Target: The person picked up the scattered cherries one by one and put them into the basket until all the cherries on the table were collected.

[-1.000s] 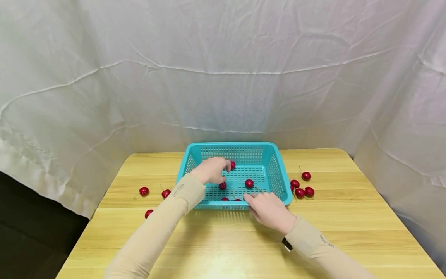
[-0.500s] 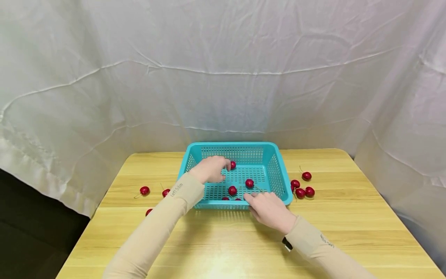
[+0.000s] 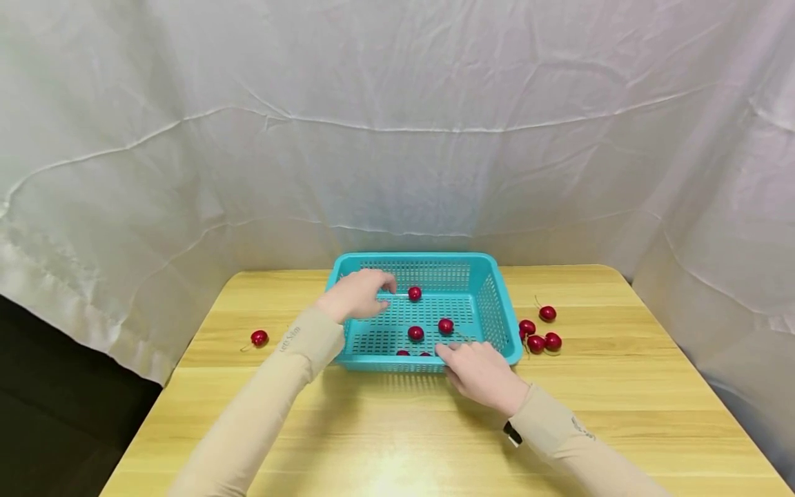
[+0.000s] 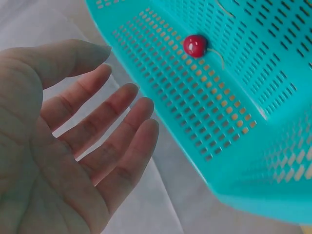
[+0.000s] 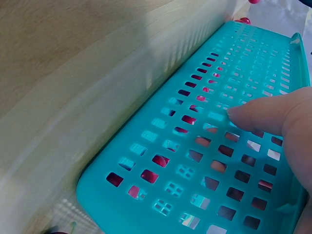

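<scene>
A turquoise plastic basket (image 3: 410, 257) with slotted walls stands on the table. Inside lie several red cherries, among them one near the back (image 3: 415, 293), one in the middle (image 3: 415, 333) and one to its right (image 3: 445, 326). Others are partly hidden behind the near rim. My left hand (image 3: 357, 293) hovers over the basket's left side, its fingers loosely bent and holding nothing. In the left wrist view the palm and spread fingers are bare. My right hand (image 3: 481, 373) pinches the near wall, with the thumb (image 5: 258, 113) against the outside and fingers showing through the slots.
A cluster of cherries (image 3: 536, 344) lies on the wooden table (image 3: 621, 386) right of the basket, with another cherry (image 3: 547, 313) just behind. One more cherry (image 3: 259, 338) lies to the left. A pale cloth (image 3: 397, 172) hangs behind the table.
A cherry under my left fingertips has come free and rolled right on the basket floor. My left hand has drawn back leftward, its forearm now covering cherries on the left. The right hand stays put.
</scene>
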`<control>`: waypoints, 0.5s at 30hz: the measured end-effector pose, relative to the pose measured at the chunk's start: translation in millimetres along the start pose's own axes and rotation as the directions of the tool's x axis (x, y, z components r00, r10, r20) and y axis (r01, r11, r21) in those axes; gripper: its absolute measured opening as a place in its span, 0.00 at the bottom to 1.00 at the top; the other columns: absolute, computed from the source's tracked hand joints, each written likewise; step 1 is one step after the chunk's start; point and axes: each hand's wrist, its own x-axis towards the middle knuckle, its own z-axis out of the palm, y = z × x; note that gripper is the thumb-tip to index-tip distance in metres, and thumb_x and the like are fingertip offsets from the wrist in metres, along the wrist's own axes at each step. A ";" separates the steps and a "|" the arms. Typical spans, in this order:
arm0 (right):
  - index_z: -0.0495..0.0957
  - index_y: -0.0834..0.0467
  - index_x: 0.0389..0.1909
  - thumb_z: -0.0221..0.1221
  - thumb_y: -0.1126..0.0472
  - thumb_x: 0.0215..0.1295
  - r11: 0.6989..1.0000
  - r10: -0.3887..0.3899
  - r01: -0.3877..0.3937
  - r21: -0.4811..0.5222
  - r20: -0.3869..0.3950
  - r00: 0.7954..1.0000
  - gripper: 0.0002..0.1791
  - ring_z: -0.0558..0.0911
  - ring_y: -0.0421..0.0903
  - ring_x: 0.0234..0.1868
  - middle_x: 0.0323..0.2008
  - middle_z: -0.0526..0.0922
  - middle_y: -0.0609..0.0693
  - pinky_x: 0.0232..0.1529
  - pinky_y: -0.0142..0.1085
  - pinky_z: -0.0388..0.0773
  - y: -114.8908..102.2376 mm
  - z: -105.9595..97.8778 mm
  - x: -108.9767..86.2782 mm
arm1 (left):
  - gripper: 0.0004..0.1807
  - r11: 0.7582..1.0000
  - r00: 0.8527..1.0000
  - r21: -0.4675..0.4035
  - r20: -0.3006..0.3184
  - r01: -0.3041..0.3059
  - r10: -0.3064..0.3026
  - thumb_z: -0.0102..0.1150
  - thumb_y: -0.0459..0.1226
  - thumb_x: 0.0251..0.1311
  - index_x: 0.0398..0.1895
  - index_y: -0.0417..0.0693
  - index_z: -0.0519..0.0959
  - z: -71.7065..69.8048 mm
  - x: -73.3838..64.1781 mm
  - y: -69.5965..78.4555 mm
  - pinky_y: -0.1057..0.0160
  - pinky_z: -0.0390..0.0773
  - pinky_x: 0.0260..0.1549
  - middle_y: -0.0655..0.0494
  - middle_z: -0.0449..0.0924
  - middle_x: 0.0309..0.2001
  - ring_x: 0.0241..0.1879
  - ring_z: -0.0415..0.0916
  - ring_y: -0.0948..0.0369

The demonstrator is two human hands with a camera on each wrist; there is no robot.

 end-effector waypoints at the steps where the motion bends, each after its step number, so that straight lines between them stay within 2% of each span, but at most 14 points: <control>1: 0.76 0.53 0.37 0.69 0.60 0.59 1.000 0.000 0.000 0.000 -0.002 1.000 0.11 0.76 0.43 0.16 0.24 0.82 0.46 0.13 0.25 0.62 0.3 0.1 -0.1 | 0.14 1.000 1.000 -0.002 -0.010 -0.006 0.005 0.59 0.37 0.66 0.54 0.49 0.79 -1.8 -2.6 -2.7 0.52 0.78 0.60 0.52 0.81 0.57 0.59 0.77 0.53; 9: 0.75 0.53 0.36 0.69 0.60 0.59 1.000 -0.007 0.007 -0.005 -0.010 1.000 0.11 0.74 0.41 0.15 0.22 0.81 0.45 0.13 0.24 0.59 2.0 0.6 0.0 | 0.12 0.998 0.993 -0.040 -0.113 -0.049 0.044 0.60 0.34 0.64 0.50 0.43 0.79 -7.4 -27.1 -30.6 0.51 0.79 0.56 0.48 0.83 0.52 0.53 0.79 0.49; 15: 0.76 0.54 0.37 0.69 0.60 0.59 1.000 -0.007 0.007 0.002 0.000 1.000 0.11 0.74 0.41 0.15 0.23 0.81 0.46 0.13 0.23 0.60 0.7 0.2 0.9 | 0.14 0.996 0.983 -0.080 -0.185 -0.025 0.010 0.59 0.32 0.63 0.52 0.40 0.79 -4.4 -48.3 -56.0 0.47 0.80 0.56 0.44 0.82 0.53 0.53 0.80 0.45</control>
